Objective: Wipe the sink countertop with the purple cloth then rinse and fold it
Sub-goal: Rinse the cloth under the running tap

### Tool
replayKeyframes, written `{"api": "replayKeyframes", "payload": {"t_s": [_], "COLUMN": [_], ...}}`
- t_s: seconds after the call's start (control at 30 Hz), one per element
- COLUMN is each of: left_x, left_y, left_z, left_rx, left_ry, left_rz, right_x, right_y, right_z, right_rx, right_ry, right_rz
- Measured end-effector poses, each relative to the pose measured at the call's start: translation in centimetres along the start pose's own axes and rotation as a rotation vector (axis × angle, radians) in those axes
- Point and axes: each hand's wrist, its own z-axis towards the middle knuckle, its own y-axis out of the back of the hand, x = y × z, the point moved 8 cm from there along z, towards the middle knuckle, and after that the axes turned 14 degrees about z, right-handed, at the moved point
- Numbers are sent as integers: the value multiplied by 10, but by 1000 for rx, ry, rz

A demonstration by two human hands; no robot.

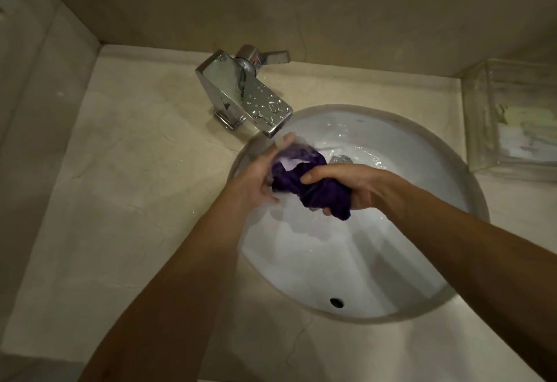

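The purple cloth (pixel 313 182) is bunched up and wet, held over the white sink basin (pixel 407 224) just below the chrome faucet spout (pixel 256 101). Water runs from the spout onto the cloth's upper end. My left hand (pixel 259 176) grips the cloth's left end, fingers curled round it under the stream. My right hand (pixel 343 185) grips the lower right part, thumb on top and fingers wrapped beneath. The beige stone countertop (pixel 126 188) surrounds the basin and shows a few water drops.
The faucet lever (pixel 271 57) points right at the back. A clear glass box (pixel 512 119) with pale items stands on the counter at the right. Walls close in behind and on the left. The basin's overflow hole (pixel 336 302) is near the front.
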Motion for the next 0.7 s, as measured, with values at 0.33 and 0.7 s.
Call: {"api": "replayKeyframes", "payload": {"t_s": [0.33,0.7], "left_x": [-5,3], "left_y": [-2,3], "left_z": [17,11], "left_rx": [-198,-351], "left_ry": [28,1], "left_rz": [-101,-30], "right_x": [-2,-8], "right_y": [-19,-24], "right_z": [18,17], "right_rx": [-39,-33], "right_ry": [16,117], "right_rz": [-332,-296]}}
